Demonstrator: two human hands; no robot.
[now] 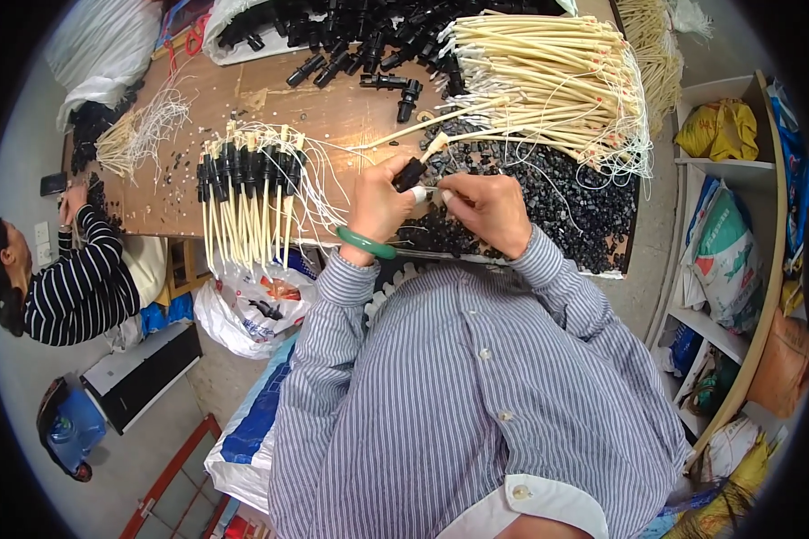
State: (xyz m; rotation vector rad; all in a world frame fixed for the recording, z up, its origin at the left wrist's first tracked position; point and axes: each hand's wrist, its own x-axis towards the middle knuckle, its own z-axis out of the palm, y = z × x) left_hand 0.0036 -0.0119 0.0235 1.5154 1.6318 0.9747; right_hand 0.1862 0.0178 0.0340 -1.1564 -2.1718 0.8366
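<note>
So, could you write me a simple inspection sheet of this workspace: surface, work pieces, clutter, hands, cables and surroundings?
Surface: brown table, dotted with dark specks.
Work pieces: pale rods stacked at far right; a row of rods with black fittings at left; loose fittings at the far edge.
Clutter: small black pieces heaped at right; plastic bag by the near edge.
Hands: left hand grips a black fitting; right hand pinches close beside it, what exactly is too small to tell.
Cables: nothing seen; only thin white strands.
Surroundings: shelves with bags at right; a co-worker at left.
</note>
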